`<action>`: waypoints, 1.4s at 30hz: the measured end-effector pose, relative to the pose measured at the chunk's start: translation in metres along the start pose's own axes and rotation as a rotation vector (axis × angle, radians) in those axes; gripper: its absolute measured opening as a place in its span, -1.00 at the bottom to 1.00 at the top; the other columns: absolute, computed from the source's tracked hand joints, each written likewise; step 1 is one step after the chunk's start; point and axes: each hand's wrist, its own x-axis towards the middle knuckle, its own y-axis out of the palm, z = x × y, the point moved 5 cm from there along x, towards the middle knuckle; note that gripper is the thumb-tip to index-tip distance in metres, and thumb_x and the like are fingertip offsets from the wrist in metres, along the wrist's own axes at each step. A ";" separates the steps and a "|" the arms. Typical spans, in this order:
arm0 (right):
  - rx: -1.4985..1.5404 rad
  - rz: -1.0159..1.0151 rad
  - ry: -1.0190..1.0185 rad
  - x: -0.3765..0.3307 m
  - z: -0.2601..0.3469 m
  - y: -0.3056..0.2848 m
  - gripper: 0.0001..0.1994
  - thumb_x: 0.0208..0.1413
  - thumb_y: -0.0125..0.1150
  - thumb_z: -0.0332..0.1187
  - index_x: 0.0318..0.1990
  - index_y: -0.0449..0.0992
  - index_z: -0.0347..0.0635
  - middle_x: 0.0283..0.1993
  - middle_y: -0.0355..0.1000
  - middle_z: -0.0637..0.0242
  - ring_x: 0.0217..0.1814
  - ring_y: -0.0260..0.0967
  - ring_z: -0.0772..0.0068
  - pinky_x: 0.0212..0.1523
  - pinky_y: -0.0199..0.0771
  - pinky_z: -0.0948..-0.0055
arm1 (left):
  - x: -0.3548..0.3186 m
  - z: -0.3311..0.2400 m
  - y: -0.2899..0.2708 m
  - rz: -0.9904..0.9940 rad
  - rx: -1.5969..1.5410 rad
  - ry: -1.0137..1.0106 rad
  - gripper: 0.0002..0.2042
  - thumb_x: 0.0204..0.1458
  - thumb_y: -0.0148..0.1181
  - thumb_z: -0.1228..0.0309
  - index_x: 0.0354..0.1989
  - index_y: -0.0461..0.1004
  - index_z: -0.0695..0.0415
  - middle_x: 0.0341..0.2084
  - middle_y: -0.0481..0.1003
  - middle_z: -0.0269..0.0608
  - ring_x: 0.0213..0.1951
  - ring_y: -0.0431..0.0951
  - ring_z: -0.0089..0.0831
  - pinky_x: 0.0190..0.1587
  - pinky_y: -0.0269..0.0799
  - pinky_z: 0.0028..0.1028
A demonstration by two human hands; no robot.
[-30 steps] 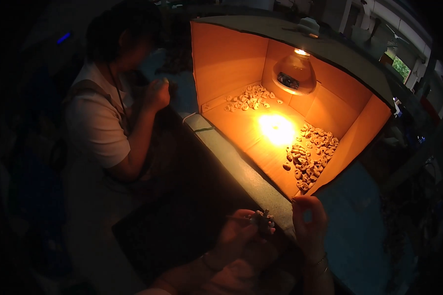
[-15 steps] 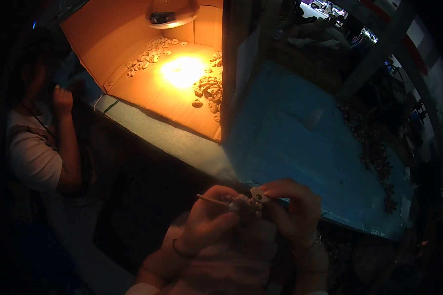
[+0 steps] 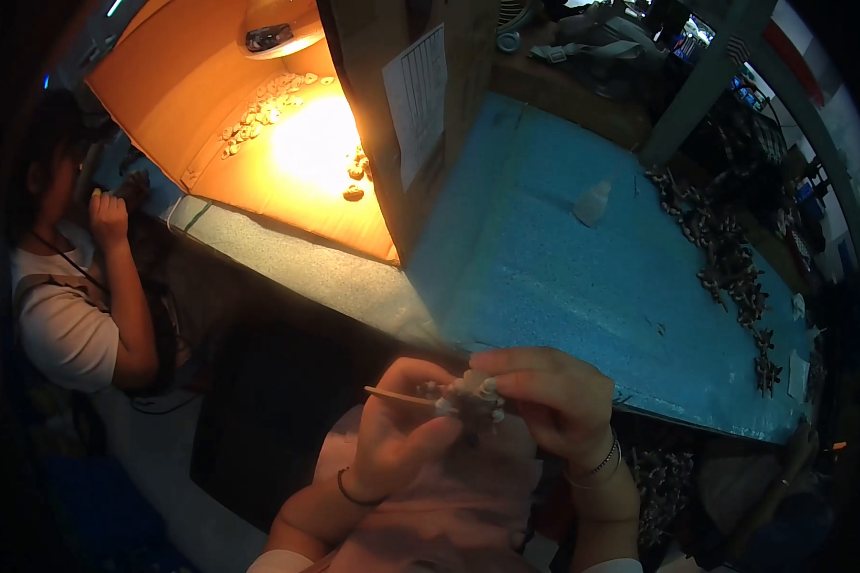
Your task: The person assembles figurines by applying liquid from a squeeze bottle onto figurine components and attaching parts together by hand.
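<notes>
Your left grip (image 3: 406,420) holds a small dark cluster (image 3: 474,409) with pale knobs; a thin wooden stick (image 3: 398,394) points left from it, tilted slightly. Opposite, your right grip (image 3: 554,392) pinches a flat pale piece (image 3: 475,382) at the cluster's upper edge, between both hands.

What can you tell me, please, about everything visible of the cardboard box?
The brown cardboard box stands on the pale, speckled table, its front open and its top cut off by the picture's edge. Inside, it glows orange beneath a rounded lamp; small pale pieces lie on its floor. A white printed sheet lies flat against its darker right outer wall.
</notes>
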 end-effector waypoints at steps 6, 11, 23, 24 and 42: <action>-0.378 -0.172 0.066 -0.003 0.023 -0.003 -0.76 -0.22 0.24 -0.57 -0.30 0.49 -0.20 -0.28 0.46 0.23 -0.28 0.43 0.26 -0.28 0.38 0.38 | 0.011 -0.014 0.003 -0.050 0.319 0.292 -0.62 -0.07 0.19 0.65 -0.07 0.22 0.26 -0.16 0.42 -0.08 -0.14 0.43 -0.53 -0.09 0.37 -0.53; -0.512 -0.127 0.045 -0.004 0.028 0.007 -0.78 -0.19 0.20 -0.63 -0.33 0.48 -0.18 -0.35 0.39 0.26 -0.33 0.35 0.30 -0.34 0.36 0.44 | 0.008 -0.020 0.002 -0.087 0.766 0.460 -0.61 -0.08 0.26 0.54 -0.11 0.20 0.22 -0.17 0.39 0.06 -0.13 0.47 -0.32 -0.07 0.41 -0.43; -0.398 -0.152 0.139 -0.004 0.018 0.005 -0.77 -0.26 0.25 -0.63 -0.35 0.49 -0.27 -0.37 0.40 0.20 -0.35 0.38 0.17 -0.34 0.40 0.36 | 0.010 -0.022 0.006 -0.115 0.761 0.559 -0.63 -0.12 0.24 0.68 -0.16 0.24 0.23 -0.09 0.36 0.11 -0.11 0.47 -0.37 -0.08 0.43 -0.48; -0.397 -0.151 0.137 -0.004 0.018 0.005 -0.77 -0.26 0.25 -0.63 -0.35 0.49 -0.27 -0.37 0.40 0.20 -0.35 0.38 0.17 -0.34 0.40 0.36 | 0.010 -0.022 0.006 -0.116 0.762 0.561 -0.63 -0.12 0.24 0.68 -0.16 0.24 0.23 -0.09 0.36 0.11 -0.11 0.47 -0.37 -0.08 0.43 -0.48; -0.375 -0.154 0.225 -0.004 0.011 0.007 -0.79 -0.21 0.20 -0.67 -0.33 0.45 -0.31 -0.34 0.37 0.15 -0.32 0.36 0.15 -0.34 0.38 0.35 | 0.012 -0.019 0.004 -0.200 0.824 0.486 -0.67 -0.17 0.27 0.68 -0.21 0.33 0.28 -0.28 0.51 -0.06 -0.27 0.52 -0.52 -0.25 0.45 -0.57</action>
